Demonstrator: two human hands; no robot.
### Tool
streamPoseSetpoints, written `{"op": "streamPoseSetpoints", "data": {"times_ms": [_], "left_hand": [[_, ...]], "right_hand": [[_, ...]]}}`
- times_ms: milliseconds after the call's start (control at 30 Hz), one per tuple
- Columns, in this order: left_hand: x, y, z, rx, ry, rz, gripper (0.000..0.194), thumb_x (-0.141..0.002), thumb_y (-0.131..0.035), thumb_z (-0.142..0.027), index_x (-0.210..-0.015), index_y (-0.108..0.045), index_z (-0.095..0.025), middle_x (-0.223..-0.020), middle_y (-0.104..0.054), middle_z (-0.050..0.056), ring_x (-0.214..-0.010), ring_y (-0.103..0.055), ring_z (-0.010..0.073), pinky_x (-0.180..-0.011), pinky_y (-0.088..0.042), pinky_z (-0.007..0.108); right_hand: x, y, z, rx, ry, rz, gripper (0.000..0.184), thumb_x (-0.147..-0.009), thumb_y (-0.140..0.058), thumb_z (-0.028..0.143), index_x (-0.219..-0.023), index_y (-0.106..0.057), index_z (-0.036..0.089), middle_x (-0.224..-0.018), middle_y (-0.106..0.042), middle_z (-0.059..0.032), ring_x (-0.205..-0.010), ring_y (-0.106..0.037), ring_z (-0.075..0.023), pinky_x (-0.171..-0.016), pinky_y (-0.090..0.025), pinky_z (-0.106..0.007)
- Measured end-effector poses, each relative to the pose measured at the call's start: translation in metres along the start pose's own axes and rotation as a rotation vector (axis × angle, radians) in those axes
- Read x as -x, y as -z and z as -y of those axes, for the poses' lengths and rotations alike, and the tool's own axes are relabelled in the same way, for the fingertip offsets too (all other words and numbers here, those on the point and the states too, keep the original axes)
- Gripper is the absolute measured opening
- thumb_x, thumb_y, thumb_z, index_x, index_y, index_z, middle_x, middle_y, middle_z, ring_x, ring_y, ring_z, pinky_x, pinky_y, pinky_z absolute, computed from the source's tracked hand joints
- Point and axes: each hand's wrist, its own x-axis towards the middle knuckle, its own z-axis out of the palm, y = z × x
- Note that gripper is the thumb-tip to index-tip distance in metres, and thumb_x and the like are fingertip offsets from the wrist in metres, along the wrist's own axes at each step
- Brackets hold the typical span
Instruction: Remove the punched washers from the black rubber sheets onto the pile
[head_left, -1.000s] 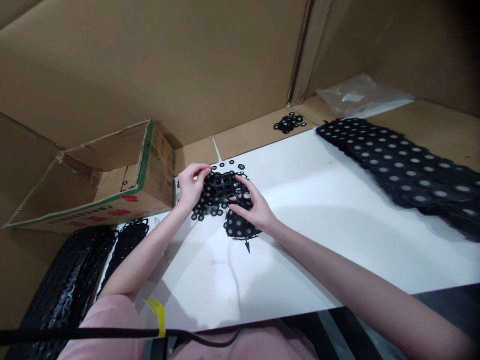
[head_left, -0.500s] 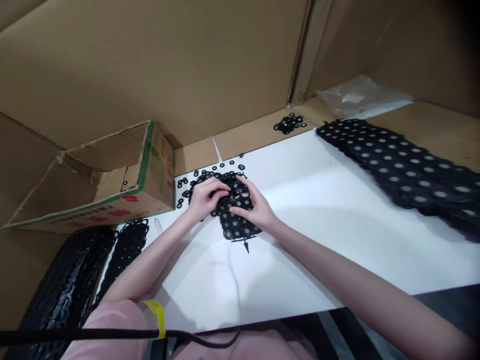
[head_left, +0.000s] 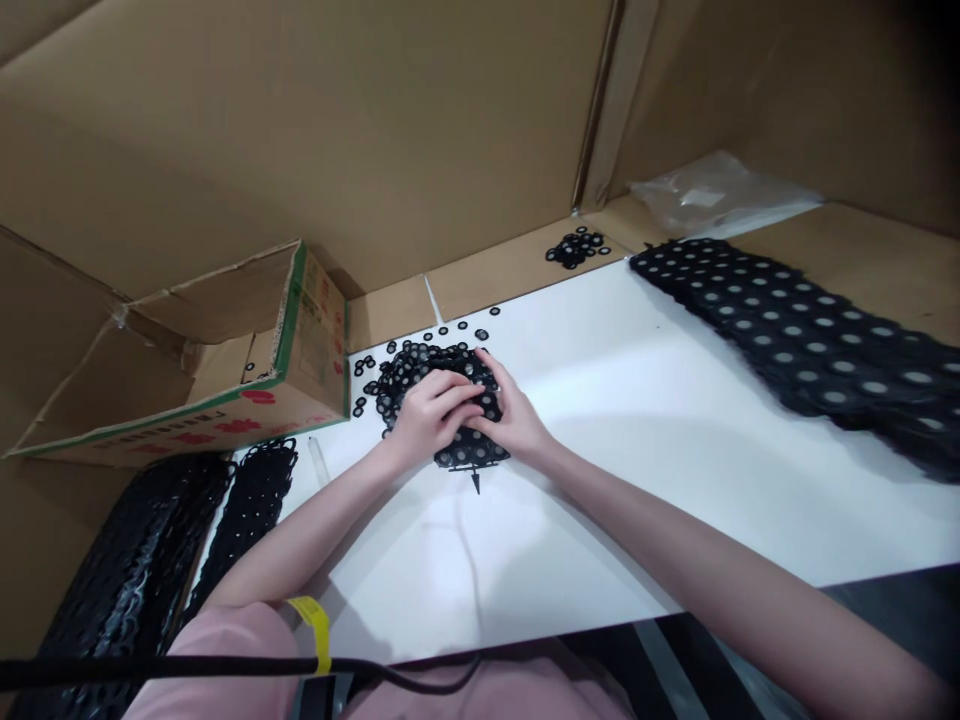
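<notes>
A small black sheet with rows of pale round dots lies on the white tabletop, a pointed black tab at its near end. My right hand grips the sheet's right side, its index finger stretched along the far part and its thumb across the middle. My left hand is over the sheet's left side, thumb and fingers pinched close to the right thumb. What the left fingertips hold is too small to make out. Beside and beyond my left hand sits a pile of small black rings with pale centres, partly hidden by it.
An open cardboard box lies at the left with a few rings inside. Black perforated sheets are stacked before it. A long dotted black sheet spans the right side. More rings and a clear plastic bag lie by the cardboard wall.
My left hand has moved right and slightly nearer, up to the right fingers. The sheet has shifted a little left and away from me. One loose ring lies farther right at the back.
</notes>
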Motion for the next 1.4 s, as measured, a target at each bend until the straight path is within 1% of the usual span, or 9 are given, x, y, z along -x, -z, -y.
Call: {"op": "streamPoseSetpoints", "data": {"times_ms": [133,267,400,500,567,700,933,1200,1400], "left_hand": [[0.003,-0.008,-0.002,0.021,0.077,0.106,0.021,-0.091,-0.058,-0.031,-0.097,-0.071,-0.015,-0.090,-0.069,0.011,-0.078,-0.059,0.0200,-0.072,-0.048,0.033],[0.001,-0.010,-0.003,0.085,0.169,0.114,0.025,-0.093,-0.053,-0.028,-0.088,-0.072,-0.014,-0.079,-0.068,0.009,-0.072,-0.058,0.0193,-0.069,-0.045,0.032],[-0.003,-0.009,-0.006,0.190,0.291,0.110,0.025,-0.093,-0.052,-0.024,-0.081,-0.071,-0.013,-0.073,-0.067,0.006,-0.068,-0.060,0.0162,-0.064,-0.045,0.027],[-0.005,-0.009,-0.006,0.264,0.382,0.107,0.024,-0.091,-0.053,-0.021,-0.077,-0.070,-0.013,-0.072,-0.069,0.003,-0.065,-0.062,0.0147,-0.061,-0.046,0.024],[-0.005,-0.009,-0.004,0.300,0.421,0.103,0.023,-0.090,-0.053,-0.020,-0.075,-0.070,-0.013,-0.072,-0.070,0.003,-0.064,-0.063,0.0145,-0.061,-0.047,0.023],[-0.006,-0.009,0.006,0.311,0.463,0.023,0.021,-0.087,-0.055,-0.020,-0.075,-0.071,-0.015,-0.075,-0.073,0.003,-0.067,-0.065,0.0156,-0.066,-0.050,0.024],[-0.012,-0.008,0.017,0.245,0.450,-0.174,0.018,-0.086,-0.056,-0.018,-0.077,-0.071,-0.017,-0.078,-0.072,0.003,-0.072,-0.065,0.0153,-0.072,-0.050,0.026],[-0.014,0.004,0.032,0.082,0.474,-0.362,0.026,-0.092,-0.045,-0.020,-0.079,-0.067,-0.015,-0.070,-0.066,0.002,-0.061,-0.058,0.0142,-0.061,-0.046,0.025],[-0.017,0.026,0.047,-0.051,0.323,-0.196,0.017,-0.089,-0.056,-0.018,-0.088,-0.073,-0.018,-0.088,-0.070,0.006,-0.085,-0.063,0.0187,-0.080,-0.047,0.030]], "right_hand": [[0.003,0.000,0.006,0.080,0.016,0.013,0.098,-0.069,-0.064,0.021,-0.155,-0.016,0.028,-0.153,-0.041,-0.0065,-0.123,-0.055,-0.0346,-0.103,-0.046,-0.049],[0.006,0.001,0.013,0.127,-0.016,0.052,0.095,-0.074,-0.059,0.021,-0.156,-0.011,0.030,-0.146,-0.049,-0.0099,-0.081,-0.068,-0.0234,-0.079,-0.055,-0.040],[0.008,0.001,0.018,0.180,-0.061,0.078,0.091,-0.077,-0.057,0.021,-0.155,-0.012,0.029,-0.122,-0.067,-0.0115,-0.047,-0.048,-0.0092,-0.055,-0.046,-0.030],[0.008,0.001,0.021,0.178,-0.069,0.081,0.090,-0.078,-0.058,0.019,-0.155,-0.012,0.027,-0.078,-0.069,-0.0006,-0.043,-0.039,-0.0093,-0.050,-0.038,-0.026],[0.008,0.001,0.022,0.171,-0.072,0.085,0.090,-0.077,-0.058,0.018,-0.155,-0.013,0.027,-0.060,-0.059,0.0049,-0.043,-0.039,-0.0107,-0.049,-0.036,-0.025],[0.008,0.001,0.023,0.162,-0.063,0.084,0.088,-0.078,-0.057,0.017,-0.155,-0.015,0.026,-0.059,-0.059,0.0046,-0.044,-0.038,-0.0114,-0.049,-0.039,-0.027],[0.004,-0.002,0.011,0.087,0.022,0.033,0.088,-0.080,-0.058,0.021,-0.156,-0.014,0.031,-0.119,-0.067,-0.0072,-0.069,-0.064,-0.0208,-0.068,-0.057,-0.040],[0.008,-0.001,0.005,0.034,0.004,0.022,0.090,-0.078,-0.058,0.017,-0.155,-0.014,0.033,-0.144,-0.052,-0.0050,-0.100,-0.066,-0.0270,-0.088,-0.057,-0.046],[0.005,0.001,0.005,-0.078,0.017,-0.037,0.080,-0.075,-0.066,0.025,-0.148,-0.034,0.027,-0.151,-0.044,-0.0073,-0.125,-0.054,-0.0310,-0.104,-0.047,-0.050]]}}
